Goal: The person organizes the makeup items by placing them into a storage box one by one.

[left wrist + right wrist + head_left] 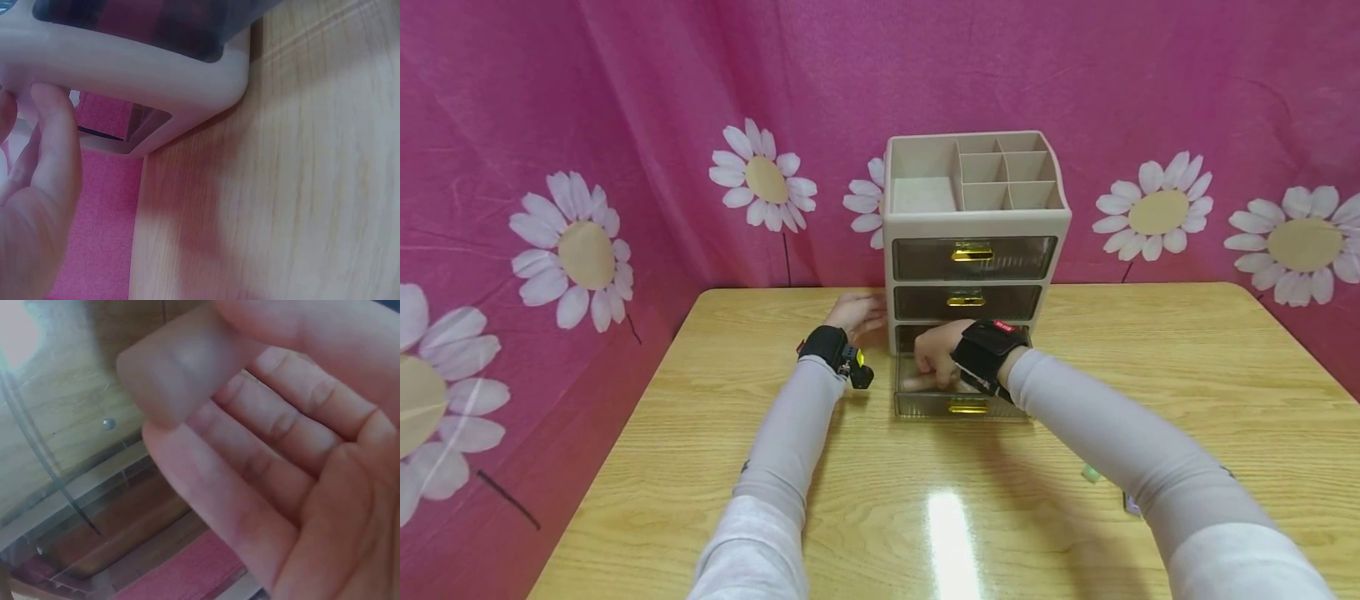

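Note:
A cream drawer organizer [976, 223] stands on the table with its bottom drawer [925, 406] pulled out. My right hand [942, 350] is over that clear smoky drawer. In the right wrist view, its thumb and forefinger pinch a plain tan cylinder [178, 369], slightly blurred, while the other fingers lie loosely bent. At the organizer's left side, my left hand [855, 314] touches the cream side frame [119, 75]. Its fingers [56, 131] reach fairly straight beside an opening in that frame; some fingertips are cut off by the view's edge.
Two upper drawers with gold handles [972, 252] are closed, below a divided top tray [958, 179]. A small green item [1091, 473] and a dark-edged purple item [1131, 503] lie on the wooden table [865, 517] near the right forearm. A pink flowered curtain [820, 67] hangs behind.

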A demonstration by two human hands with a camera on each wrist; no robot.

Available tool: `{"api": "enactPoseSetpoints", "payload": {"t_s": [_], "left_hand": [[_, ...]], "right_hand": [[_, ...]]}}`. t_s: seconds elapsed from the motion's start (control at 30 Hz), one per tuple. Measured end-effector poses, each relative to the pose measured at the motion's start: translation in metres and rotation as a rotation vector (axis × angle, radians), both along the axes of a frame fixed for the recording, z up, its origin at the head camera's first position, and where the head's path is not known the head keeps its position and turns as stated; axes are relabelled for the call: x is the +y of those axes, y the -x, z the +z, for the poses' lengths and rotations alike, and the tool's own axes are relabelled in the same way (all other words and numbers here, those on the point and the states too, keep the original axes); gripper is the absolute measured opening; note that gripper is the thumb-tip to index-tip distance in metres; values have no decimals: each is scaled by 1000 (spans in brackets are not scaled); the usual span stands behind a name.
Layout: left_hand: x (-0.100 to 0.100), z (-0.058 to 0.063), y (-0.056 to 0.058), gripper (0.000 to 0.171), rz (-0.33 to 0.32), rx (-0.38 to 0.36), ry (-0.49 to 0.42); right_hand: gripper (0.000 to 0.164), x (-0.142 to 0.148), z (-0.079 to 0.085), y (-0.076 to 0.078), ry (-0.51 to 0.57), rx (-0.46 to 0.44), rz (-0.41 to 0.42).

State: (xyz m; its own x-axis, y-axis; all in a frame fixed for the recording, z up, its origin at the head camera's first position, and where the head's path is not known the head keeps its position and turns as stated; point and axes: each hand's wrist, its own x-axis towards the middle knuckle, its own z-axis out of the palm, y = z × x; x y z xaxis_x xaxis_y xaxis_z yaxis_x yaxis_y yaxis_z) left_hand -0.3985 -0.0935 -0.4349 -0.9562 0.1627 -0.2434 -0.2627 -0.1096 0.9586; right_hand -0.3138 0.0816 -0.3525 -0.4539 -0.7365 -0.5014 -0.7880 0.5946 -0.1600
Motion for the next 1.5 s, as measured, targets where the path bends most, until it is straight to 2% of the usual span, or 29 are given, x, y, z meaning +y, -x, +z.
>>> {"api": "enactPoseSetpoints", "payload": {"t_s": [0.1,0.13,0.17,0.23,0.3,0.33,0.43,0.53,0.63,0.67,0.77,0.87,0.93,1.0,1.03,1.07,1.13,1.2,1.27,1.3,1.33,1.37,1.43,1.47,1.5], "left_hand": [[9,40,-37,39,26,-39,55],[9,49,-45,40,24,-44,59],[9,53,-48,40,20,-46,55],[9,53,-48,40,16,-45,53],[8,48,-44,39,17,-39,44],[4,33,-31,38,-3,-16,9],[0,6,-8,36,-21,14,-24],[-1,-2,1,36,-18,16,-38],[6,21,-19,37,16,-15,14],[8,33,-30,38,33,-37,32],[9,42,-38,37,32,-36,37],[3,21,-19,34,2,-2,-11],[-1,2,-1,34,-20,10,-33],[-5,-22,22,35,-40,24,-63],[-5,-29,28,36,-35,18,-59],[-6,-38,37,37,-37,17,-62],[-8,-52,50,37,-40,27,-71],[-8,-59,56,37,-31,18,-71],[-5,-54,54,36,-4,-10,-40],[-5,-55,55,36,-9,-3,-44],[-6,-54,54,35,-12,1,-49],[-5,-49,49,35,-11,3,-51],[0,-21,23,35,11,-14,-24],[-1,-13,14,35,10,-10,-34],[1,1,0,37,9,-8,-30]], "right_hand": [[39,-2,-1,0,-35,-8,-22],[42,-2,-2,1,-42,-13,-7],[44,-3,-3,1,-46,-20,7],[46,-3,-3,2,-46,-43,23],[45,-4,-4,3,-39,-70,37],[43,-4,-3,3,-36,-89,39],[39,-5,-1,3,-35,-137,24],[38,-5,2,2,-35,-158,11],[38,-4,4,1,-22,-166,1],[37,-4,4,0,-19,-163,-2],[37,-4,3,0,-11,-158,-9],[36,-5,2,1,-32,-145,0],[34,-6,1,2,-44,-159,2],[33,-6,-1,4,-47,-183,6],[32,-6,-1,5,-44,-199,2],[32,-4,-8,10,-18,-208,18],[31,-4,-6,9,-5,-232,11],[31,-4,-5,8,4,-233,-5],[31,-3,-6,7,14,-223,-3],[31,-5,0,2,-1,-222,-25],[32,-4,-1,3,3,-211,-27],[32,-4,-3,3,10,-200,-26],[33,-3,-5,5,14,-178,-23],[33,-3,-6,6,10,-171,-22],[33,-4,-6,5,8,-163,-22]]}}
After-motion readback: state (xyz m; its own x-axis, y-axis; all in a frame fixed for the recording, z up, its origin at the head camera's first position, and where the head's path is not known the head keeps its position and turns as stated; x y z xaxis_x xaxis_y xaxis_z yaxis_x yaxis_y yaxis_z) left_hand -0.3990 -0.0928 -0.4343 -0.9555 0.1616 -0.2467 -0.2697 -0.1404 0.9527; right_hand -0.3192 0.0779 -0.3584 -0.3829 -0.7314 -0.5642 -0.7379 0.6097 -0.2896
